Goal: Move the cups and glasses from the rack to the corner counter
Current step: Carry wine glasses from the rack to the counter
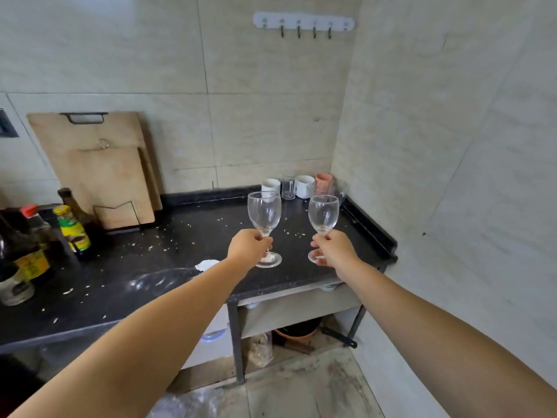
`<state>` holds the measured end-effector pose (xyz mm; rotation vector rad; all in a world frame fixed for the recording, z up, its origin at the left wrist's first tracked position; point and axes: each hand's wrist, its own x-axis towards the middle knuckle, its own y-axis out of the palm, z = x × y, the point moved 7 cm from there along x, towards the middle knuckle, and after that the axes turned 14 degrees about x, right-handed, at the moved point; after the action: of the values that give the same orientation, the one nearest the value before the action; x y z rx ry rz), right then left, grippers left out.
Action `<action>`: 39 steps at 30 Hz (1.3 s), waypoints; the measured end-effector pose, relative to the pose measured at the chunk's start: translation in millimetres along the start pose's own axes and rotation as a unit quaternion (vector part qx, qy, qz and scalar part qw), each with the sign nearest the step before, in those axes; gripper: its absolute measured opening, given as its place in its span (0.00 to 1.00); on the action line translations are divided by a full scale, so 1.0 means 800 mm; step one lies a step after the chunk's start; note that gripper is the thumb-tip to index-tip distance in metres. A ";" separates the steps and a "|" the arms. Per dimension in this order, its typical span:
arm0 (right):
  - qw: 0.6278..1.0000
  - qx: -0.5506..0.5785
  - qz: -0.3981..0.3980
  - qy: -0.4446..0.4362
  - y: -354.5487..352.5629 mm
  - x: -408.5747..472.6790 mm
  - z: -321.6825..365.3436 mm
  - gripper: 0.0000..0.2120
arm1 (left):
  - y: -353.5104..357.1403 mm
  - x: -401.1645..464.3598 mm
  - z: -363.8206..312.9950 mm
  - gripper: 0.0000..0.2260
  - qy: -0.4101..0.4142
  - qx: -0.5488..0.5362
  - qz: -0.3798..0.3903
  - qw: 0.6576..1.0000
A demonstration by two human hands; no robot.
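Observation:
My left hand [247, 246] grips the stem of a clear wine glass [264, 211], held upright above the black corner counter [211, 236]. My right hand [334, 247] holds a second wine glass [323, 214] by its stem, also upright. Both glasses hover a little in front of the back corner. In that corner stand two white mugs [270, 186] [304, 185], a clear glass mug [288, 187], a pink cup [324, 182] and a clear glass [341, 188] against the right wall. The rack is out of view.
Two wooden cutting boards [99, 164] lean on the back wall at left. Sauce bottles [72, 227] crowd the counter's left side. Crumbs are scattered over the counter. A raised black lip [370, 227] runs along the right edge. Wall hooks [304, 24] hang above.

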<state>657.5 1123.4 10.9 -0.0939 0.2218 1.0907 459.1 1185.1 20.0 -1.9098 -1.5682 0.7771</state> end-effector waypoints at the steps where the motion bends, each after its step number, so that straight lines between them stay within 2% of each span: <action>1: 1.000 -0.003 0.002 0.005 -0.001 0.019 -0.003 0.08 | 0.008 0.019 -0.003 0.10 -0.002 0.001 0.004 1.000; 7: 0.999 0.006 -0.002 0.036 0.000 0.159 -0.028 0.06 | 0.065 0.143 -0.009 0.11 -0.008 0.002 0.030 1.000; 14: 0.999 -0.012 0.009 0.049 0.024 0.347 -0.018 0.06 | 0.112 0.327 -0.022 0.11 -0.030 -0.001 0.062 0.998; 21: 0.996 0.004 0.032 0.087 0.044 0.479 -0.030 0.07 | 0.146 0.454 -0.026 0.10 -0.069 -0.004 0.074 0.995; 26: 0.996 -0.015 0.039 0.072 0.048 0.558 -0.050 0.04 | 0.178 0.519 -0.018 0.11 -0.108 -0.008 0.067 0.992; 31: 0.995 -0.047 0.068 0.061 0.060 0.631 -0.080 0.08 | 0.219 0.571 -0.003 0.09 -0.152 -0.050 0.056 0.986; 39: 0.994 0.002 0.050 0.095 0.076 0.700 -0.134 0.10 | 0.273 0.613 0.030 0.10 -0.203 -0.078 0.002 0.976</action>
<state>837.2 1617.9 -217.3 -0.1842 0.4031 1.1815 663.8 1630.5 -199.3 -1.9505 -1.9147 1.1313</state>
